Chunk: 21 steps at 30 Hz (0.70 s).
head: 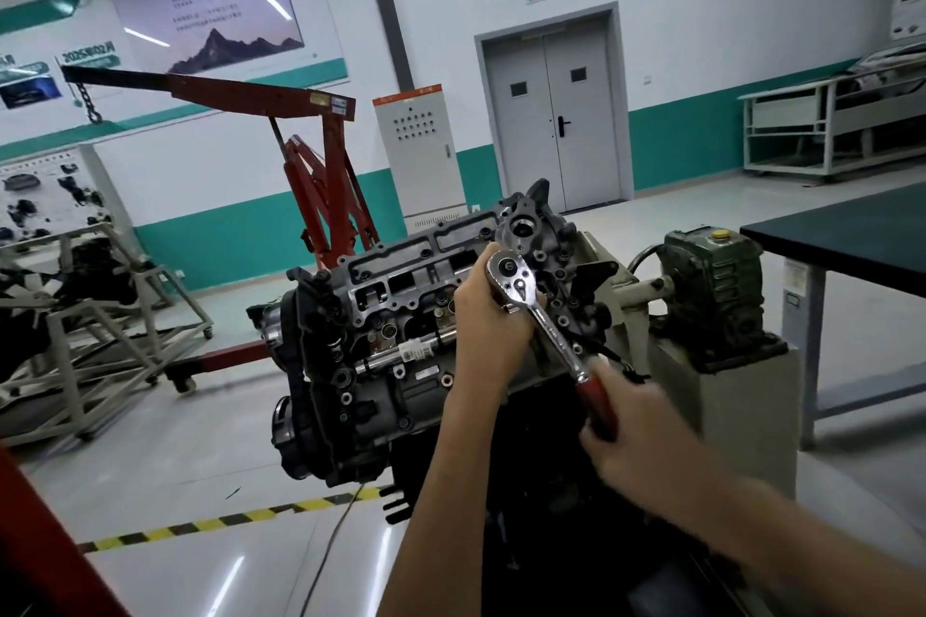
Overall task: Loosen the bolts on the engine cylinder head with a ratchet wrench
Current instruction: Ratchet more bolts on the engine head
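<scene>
Glossy grey floor, teal-banded walls. Beyond the left hand stand a red engine hoist and a grey 2-leaf door. That hand cups the round chrome head of the ratchet wrench, against the rough, dark cast cylinder head. The blurred right hand clasps its red handle.

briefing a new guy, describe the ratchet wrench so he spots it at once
Find the grey engine cylinder head mid-room. At its right end, the ratchet wrench slants down toward the viewer. It alone has a round chrome head and a red handle.
</scene>
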Available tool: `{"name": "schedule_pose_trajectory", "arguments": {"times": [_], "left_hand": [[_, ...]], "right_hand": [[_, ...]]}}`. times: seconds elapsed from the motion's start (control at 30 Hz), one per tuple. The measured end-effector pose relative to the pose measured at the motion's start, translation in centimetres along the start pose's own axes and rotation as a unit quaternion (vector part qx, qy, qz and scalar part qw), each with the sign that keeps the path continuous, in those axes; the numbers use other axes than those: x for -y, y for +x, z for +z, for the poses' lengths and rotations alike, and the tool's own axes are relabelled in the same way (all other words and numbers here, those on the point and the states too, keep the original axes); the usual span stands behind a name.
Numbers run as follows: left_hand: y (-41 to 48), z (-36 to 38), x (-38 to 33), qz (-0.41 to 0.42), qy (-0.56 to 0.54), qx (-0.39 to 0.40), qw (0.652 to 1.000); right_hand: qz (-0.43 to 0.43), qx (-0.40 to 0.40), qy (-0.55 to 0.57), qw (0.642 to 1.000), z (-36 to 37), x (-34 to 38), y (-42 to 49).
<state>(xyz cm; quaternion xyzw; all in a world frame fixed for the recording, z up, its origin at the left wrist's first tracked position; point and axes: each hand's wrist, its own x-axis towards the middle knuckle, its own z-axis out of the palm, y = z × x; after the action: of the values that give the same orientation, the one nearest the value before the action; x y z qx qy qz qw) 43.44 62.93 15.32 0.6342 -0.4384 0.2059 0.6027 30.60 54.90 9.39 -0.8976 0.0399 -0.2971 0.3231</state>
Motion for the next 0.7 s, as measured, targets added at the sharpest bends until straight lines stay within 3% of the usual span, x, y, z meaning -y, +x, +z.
{"name": "schedule_pose_trajectory", "arguments": {"times": [0.13, 0.3, 0.4, 0.5, 0.7], "left_hand": [[0.2, -0.1, 0.0, 0.002, -0.015, 0.017, 1.000], [0.4, -0.6, -0.4, 0.007, -0.007, 0.035, 0.999], [0.3, -0.8, -0.2, 0.003, 0.001, 0.047, 0.999], [0.0, -0.7, 0.1, 0.022, 0.013, 0.029, 0.999], [-0.2, -0.2, 0.1, 0.001, 0.013, -0.004, 1.000]], "right_hand": [[-0.096, 0.026, -0.224, 0.969, -7.2, -3.2, 4.2], [-0.184, 0.015, -0.315, 0.931, -11.3, -2.8, 8.7], [-0.124, 0.029, -0.270, 0.954, -9.3, -3.3, 6.9], [-0.042, 0.061, -0.139, 0.988, -5.1, -2.4, 2.9], [0.015, -0.021, 0.106, 0.994, 3.0, 2.7, -1.2]]}}
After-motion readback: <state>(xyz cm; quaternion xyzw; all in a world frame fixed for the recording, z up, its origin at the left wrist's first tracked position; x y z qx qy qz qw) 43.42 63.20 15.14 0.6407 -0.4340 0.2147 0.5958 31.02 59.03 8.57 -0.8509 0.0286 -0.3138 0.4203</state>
